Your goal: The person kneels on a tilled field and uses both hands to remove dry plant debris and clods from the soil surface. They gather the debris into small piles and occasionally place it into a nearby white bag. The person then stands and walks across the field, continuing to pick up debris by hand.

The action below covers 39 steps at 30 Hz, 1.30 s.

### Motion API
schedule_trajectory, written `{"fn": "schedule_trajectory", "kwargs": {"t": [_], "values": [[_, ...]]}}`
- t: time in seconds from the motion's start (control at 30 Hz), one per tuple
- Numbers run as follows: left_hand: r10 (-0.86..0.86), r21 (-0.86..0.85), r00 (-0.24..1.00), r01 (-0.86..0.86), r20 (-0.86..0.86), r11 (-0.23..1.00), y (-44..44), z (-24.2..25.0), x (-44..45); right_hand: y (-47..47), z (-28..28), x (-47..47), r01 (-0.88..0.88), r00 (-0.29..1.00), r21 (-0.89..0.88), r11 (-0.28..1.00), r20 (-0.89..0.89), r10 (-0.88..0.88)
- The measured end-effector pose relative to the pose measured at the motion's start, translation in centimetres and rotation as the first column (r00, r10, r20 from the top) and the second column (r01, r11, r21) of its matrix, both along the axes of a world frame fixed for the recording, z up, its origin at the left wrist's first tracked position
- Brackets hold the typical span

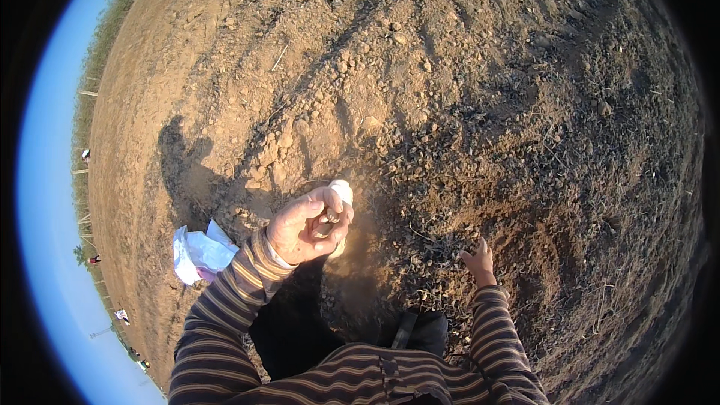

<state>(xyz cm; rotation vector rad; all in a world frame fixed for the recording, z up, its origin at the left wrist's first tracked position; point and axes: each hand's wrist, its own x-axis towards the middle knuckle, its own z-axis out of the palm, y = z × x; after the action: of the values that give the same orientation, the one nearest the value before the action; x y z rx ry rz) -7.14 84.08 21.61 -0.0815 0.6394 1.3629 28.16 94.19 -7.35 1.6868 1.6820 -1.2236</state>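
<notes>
My left hand point(309, 224) is raised in front of me, palm turned up and fingers curled around a few small brown pieces point(331, 217). Whether these are pods or clods I cannot tell. A white object point(342, 190) shows just beyond its fingertips, partly hidden by them. Lower and to the right, my right hand point(480, 263) reaches down to the loose soil point(450, 208), which is strewn with dry plant bits. Its thumb and fingers are apart, with nothing visible between them. Both arms wear striped sleeves.
A white plastic bag point(202, 253) lies on the ground left of my left forearm. Ridged, cloddy soil point(337, 67) stretches ahead. Dry plant litter point(607, 124) covers the right side. Small distant people point(122, 316) and a line of posts point(89, 93) stand along the left field edge.
</notes>
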Motion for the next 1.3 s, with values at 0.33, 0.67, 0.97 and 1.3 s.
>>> {"fn": "schedule_trajectory", "kwargs": {"t": [0.33, 0.67, 0.97, 1.3], "values": [[-0.283, -0.401, 0.857, 0.099, -0.431, 0.911, -0.5, 1.9, 8.4, -0.4, -3.0, -7.5, 0.364, 0.905, -0.115, 0.924, 0.279, -0.322], [-0.382, -0.315, 0.753, 0.242, -0.535, 0.918, 1.4, 4.7, 3.6, 1.6, -3.0, -12.6, 0.619, 0.688, 0.006, 0.786, 0.478, -0.545], [-0.409, -0.39, 0.853, 0.273, -0.323, 0.879, 2.9, 4.4, 0.0, 1.2, -4.2, -12.8, 0.642, 0.644, 0.066, 0.764, 0.495, -0.584], [-0.424, -0.293, 0.897, 0.374, -0.129, 0.88, 4.8, 1.9, -5.7, -0.2, -10.9, -9.6, 0.201, 0.612, -0.427, 0.882, 0.758, 0.228]]}}
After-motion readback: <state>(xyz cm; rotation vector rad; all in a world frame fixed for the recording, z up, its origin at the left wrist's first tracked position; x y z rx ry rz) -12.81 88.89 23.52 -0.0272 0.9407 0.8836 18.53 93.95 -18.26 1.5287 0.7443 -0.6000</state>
